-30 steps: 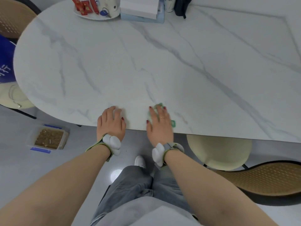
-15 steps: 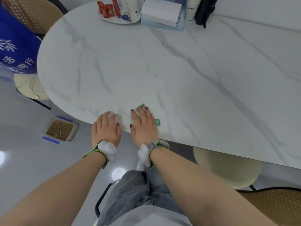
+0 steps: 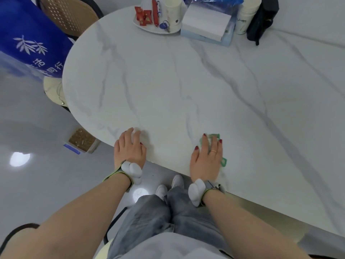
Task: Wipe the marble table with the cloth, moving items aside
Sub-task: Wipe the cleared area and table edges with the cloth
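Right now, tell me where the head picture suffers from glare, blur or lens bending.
Head view: two round lamp reflections glare off the glossy floor; the left hand has smeared fingertips, and the cloth under the right hand is also soft; the wide lens bows the table edge; the tray at the far end stays fairly sharp.

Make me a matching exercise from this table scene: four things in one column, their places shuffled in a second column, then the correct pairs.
Things:
1. cloth
2. left hand
3. white box
4. plate

Places:
A. at the far edge, holding red packets and a blue tag
B. resting on the near table edge, holding nothing
C. under the flat right hand, near the front edge
D. at the far edge, just right of the plate

Pairs: 1-C, 2-B, 3-D, 4-A
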Tool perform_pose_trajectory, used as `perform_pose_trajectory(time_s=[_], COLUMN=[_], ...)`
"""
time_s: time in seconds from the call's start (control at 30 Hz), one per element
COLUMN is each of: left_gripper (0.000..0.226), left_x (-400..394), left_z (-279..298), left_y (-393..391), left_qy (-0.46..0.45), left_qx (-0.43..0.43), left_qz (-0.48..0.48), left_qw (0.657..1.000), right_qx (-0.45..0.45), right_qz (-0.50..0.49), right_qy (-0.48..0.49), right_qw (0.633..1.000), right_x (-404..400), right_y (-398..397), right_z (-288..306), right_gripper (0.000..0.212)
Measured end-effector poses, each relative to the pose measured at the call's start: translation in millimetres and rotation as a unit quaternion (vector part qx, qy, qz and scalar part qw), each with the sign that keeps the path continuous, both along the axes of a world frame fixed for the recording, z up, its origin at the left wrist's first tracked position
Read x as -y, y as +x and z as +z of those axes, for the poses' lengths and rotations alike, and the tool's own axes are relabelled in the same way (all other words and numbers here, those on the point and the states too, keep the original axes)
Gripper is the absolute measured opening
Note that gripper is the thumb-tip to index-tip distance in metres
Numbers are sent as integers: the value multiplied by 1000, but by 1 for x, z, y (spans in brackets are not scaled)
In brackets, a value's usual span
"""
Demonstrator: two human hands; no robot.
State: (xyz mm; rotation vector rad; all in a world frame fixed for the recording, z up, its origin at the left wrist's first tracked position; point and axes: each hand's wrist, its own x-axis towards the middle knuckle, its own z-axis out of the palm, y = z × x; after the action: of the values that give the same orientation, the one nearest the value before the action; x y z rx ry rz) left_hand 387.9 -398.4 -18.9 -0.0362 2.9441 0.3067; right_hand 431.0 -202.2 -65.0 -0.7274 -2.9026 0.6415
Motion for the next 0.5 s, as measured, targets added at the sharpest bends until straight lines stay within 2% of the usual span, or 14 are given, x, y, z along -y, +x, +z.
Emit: perform_pose_trajectory(time_s=[0.07,0.2,0.23,0.33,0.37,0.5], left_gripper=[49,41,42,45,46,49], left_x=[1,6,9,25,28,37], left_z=[2,5,6,9,9,11], left_y=[2,6,7,12,12,11], left_qy=[-6,-15,-19,-26,-23,-17], left_qx=[0,-1,4,23,30,47], left_qz=[11,22,22,42,41,40], left_qw=[1000,1000,1000,998,998,998], right_qx=[-1,37,47,107,107,91], right_qz=[34,192,243,422,454,468], right_qy=[-6,-30,-34,-43,-39,-42], right_qw=[999,980,968,899,884,878], right_x=[9,37,46,77,81,76], right_y=[-18,-59,-67,-77,-77,-73], right_z=[4,10,13,20,21,19], right_gripper=[50,50,51,53,53,52])
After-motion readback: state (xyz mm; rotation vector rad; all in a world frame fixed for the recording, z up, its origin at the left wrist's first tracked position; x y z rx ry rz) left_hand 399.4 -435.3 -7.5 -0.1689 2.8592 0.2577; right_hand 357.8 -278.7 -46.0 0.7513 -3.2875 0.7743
